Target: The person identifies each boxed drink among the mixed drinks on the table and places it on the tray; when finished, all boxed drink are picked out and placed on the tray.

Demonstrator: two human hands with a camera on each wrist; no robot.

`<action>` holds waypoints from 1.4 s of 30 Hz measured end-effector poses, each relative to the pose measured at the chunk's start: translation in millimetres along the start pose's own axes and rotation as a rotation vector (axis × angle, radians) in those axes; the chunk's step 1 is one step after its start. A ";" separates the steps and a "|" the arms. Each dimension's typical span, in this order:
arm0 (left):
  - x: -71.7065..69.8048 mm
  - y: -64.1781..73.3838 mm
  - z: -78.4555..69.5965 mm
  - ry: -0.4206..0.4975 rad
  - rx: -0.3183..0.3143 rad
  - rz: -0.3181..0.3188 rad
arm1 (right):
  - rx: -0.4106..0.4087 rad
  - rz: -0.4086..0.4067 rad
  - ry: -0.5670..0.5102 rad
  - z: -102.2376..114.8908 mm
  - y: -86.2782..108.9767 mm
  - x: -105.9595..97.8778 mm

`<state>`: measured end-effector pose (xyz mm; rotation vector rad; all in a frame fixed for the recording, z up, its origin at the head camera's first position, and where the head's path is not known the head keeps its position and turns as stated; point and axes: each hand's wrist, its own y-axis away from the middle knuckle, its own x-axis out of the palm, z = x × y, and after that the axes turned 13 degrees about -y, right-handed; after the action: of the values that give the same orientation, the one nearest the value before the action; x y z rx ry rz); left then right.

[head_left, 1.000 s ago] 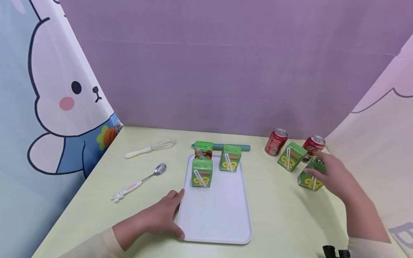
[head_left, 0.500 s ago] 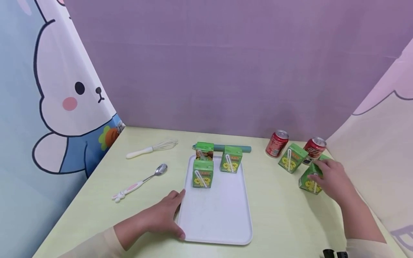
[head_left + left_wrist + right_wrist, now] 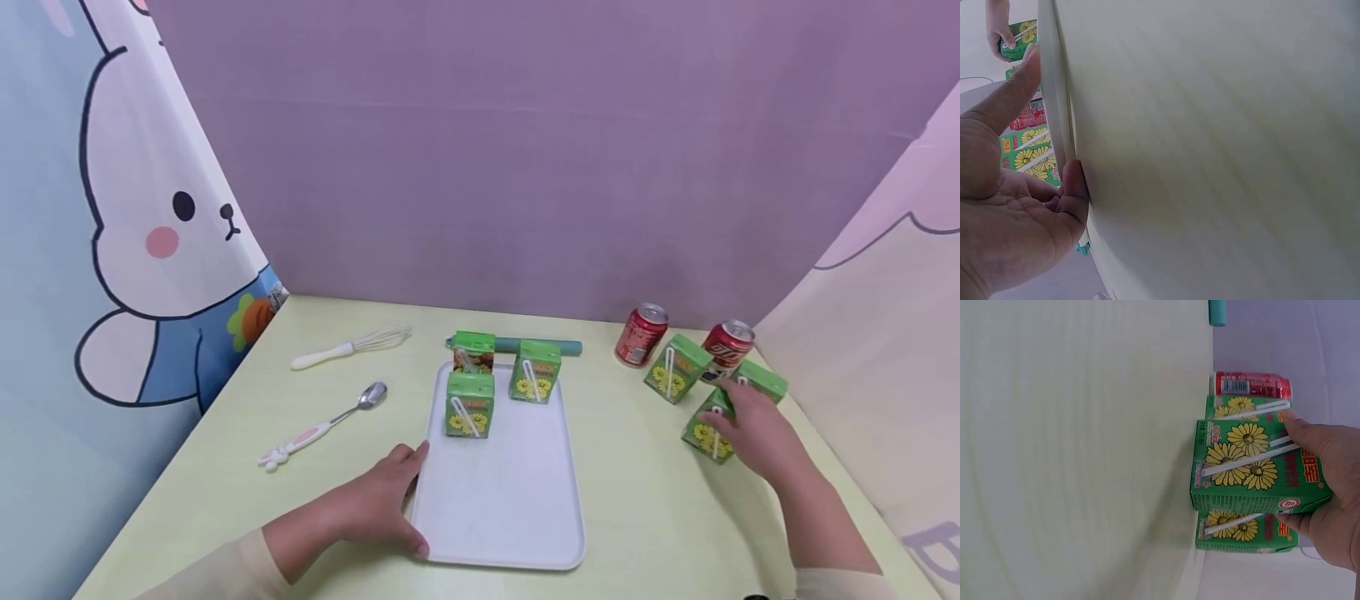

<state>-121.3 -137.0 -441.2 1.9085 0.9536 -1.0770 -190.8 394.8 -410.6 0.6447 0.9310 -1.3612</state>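
In the head view my right hand [image 3: 759, 435] grips a green juice box [image 3: 708, 440] with yellow flowers and a white straw, near the table's right side. The right wrist view shows the thumb on one side of this juice box [image 3: 1244, 464] and fingers on the other. Close behind it stand two more green juice boxes, one on the left [image 3: 677, 368] and one on the right [image 3: 767, 380]. My left hand [image 3: 378, 502] touches the left edge of the white tray [image 3: 510, 508], thumb and fingers spread along its rim.
Three juice boxes stand on the tray's far half, the nearest [image 3: 470, 407] at the left. A teal stick [image 3: 566, 346] lies behind the tray. Red cans [image 3: 642, 335] stand at the back right. A whisk [image 3: 348, 348] and a spoon [image 3: 322, 429] lie on the left.
My right hand has taken hold of the juice box and moved it slightly left and toward me. Another juice box behind it has come into view. My left hand stays at the tray.
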 end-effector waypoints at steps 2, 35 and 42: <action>-0.1 0.3 -0.4 0.005 0.000 0.001 | -0.001 0.002 0.006 4.8 0.8 1.2; 2.6 0.0 2.3 0.020 0.014 -0.017 | -0.393 0.109 0.036 178.6 -31.8 80.1; 4.0 -1.2 4.0 0.010 0.017 -0.021 | -0.437 0.154 0.048 192.5 -43.7 103.2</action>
<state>-122.2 -139.0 -446.6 1.9235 0.9752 -1.0913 -203.2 173.0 -394.7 0.4047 1.1490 -0.9660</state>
